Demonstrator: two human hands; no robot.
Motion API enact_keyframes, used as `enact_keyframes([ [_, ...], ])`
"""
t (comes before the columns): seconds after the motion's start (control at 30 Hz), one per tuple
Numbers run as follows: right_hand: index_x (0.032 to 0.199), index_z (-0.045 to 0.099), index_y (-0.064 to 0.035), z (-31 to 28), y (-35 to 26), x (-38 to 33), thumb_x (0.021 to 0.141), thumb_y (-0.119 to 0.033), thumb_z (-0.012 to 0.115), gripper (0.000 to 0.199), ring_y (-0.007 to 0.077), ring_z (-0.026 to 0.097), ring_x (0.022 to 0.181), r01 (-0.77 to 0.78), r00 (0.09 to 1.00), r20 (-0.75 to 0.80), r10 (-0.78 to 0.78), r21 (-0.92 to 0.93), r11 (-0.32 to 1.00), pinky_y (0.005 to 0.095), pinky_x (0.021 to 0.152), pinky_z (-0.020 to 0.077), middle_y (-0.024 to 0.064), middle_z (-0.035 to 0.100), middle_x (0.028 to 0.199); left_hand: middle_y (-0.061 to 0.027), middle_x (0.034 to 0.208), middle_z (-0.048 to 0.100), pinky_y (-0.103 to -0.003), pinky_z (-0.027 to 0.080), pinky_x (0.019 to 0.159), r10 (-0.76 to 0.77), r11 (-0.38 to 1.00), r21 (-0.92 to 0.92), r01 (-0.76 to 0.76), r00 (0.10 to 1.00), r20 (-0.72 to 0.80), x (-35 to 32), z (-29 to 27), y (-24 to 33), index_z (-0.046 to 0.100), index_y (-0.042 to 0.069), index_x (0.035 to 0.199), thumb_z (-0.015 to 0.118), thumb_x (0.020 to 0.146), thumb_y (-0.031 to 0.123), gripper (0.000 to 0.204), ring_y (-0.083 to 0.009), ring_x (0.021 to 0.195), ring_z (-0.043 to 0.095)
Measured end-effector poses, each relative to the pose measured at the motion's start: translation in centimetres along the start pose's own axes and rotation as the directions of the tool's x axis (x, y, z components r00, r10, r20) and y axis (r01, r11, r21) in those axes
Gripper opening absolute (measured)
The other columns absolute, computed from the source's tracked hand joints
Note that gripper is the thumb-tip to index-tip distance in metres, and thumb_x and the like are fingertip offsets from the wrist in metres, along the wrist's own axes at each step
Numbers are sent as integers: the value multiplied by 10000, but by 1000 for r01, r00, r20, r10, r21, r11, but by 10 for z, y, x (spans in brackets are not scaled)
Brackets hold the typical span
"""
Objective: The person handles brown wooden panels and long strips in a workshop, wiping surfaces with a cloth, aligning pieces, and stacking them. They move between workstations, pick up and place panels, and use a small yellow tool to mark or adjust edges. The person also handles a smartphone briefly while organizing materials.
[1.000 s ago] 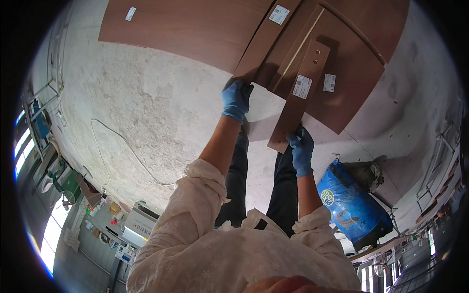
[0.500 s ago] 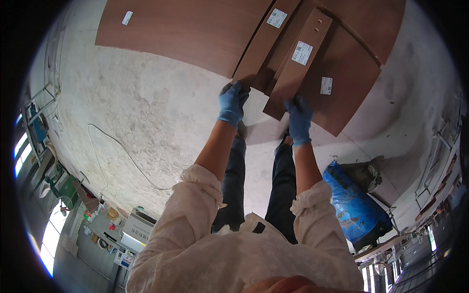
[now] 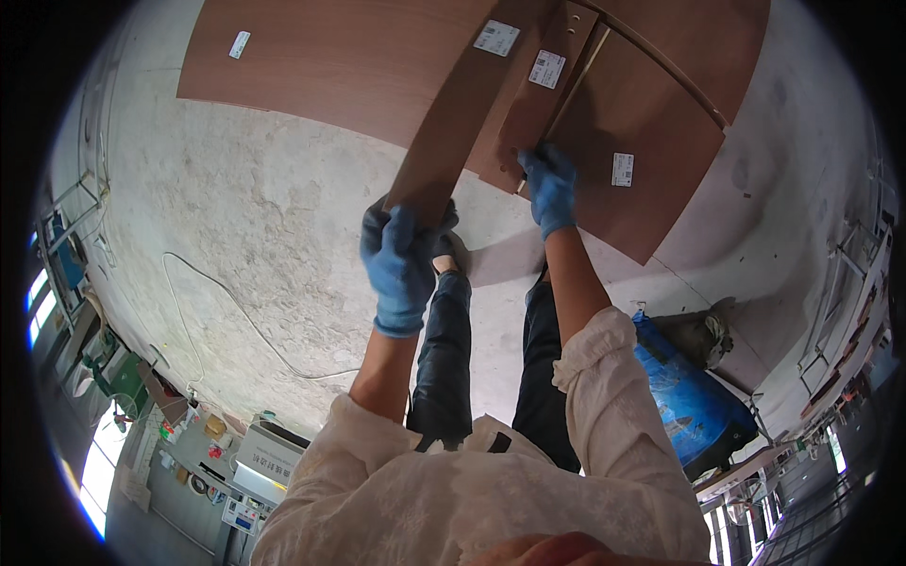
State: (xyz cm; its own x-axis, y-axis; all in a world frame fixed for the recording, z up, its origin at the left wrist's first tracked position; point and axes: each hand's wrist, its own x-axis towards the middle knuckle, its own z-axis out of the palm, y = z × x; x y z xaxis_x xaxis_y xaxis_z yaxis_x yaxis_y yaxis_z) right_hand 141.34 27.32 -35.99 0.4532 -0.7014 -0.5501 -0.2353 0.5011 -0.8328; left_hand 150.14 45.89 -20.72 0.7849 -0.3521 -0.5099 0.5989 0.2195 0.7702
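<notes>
While the left hand (image 3: 401,269) clamps the long brown wooden slat (image 3: 453,132) and the right hand (image 3: 549,189) pinches the narrower brown strip (image 3: 543,94), both grips closed, lift evenly.

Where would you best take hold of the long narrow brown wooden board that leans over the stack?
Grip the long narrow brown wooden board at its near end, one hand on each long edge. It is slim enough to clasp there, and that end sticks out clear of the stacked brown panels.
</notes>
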Motion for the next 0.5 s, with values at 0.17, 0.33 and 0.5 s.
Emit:
enact_keyframes([
  [0.17, 882, 652, -57, 15, -30, -2, 927, -245, 633, 194, 335, 688, 774, 101, 974, -35, -225, -819, 564, 443, 670, 516, 153, 686, 790, -214, 1218, 593, -545, 594, 914, 80, 997, 13, -79, 994, -72, -43, -23, 36, 550, -11, 1254, 601, 1002, 231, 354, -392, 1063, 658],
  [0.33, 1158, 661, -100, 31, -61, 8, 901, -334, 654, 347, 320, 674, 1052, 279, 943, 248, -221, -952, 123, 468, 892, 536, 197, 673, 1218, -190, 1218, 582, -465, 587, 871, 121, 979, 167, -113, 992, -37, -67, -43, 68, 556, 11, 1255, 611, 1003, 271, 366, -357, 1016, 651],
  [0.5, 1337, 551, -148, 33, -42, 41, 810, -458, 753, 643, 356, 282, 1477, 447, 721, 444, -531, -884, -132, 647, 1131, 273, 124, 388, 1551, -185, 1201, 586, -456, 591, 842, 136, 980, 157, -120, 986, -97, -76, -46, 69, 541, 12, 1269, 615, 1006, 282, 384, -340, 973, 662],
])
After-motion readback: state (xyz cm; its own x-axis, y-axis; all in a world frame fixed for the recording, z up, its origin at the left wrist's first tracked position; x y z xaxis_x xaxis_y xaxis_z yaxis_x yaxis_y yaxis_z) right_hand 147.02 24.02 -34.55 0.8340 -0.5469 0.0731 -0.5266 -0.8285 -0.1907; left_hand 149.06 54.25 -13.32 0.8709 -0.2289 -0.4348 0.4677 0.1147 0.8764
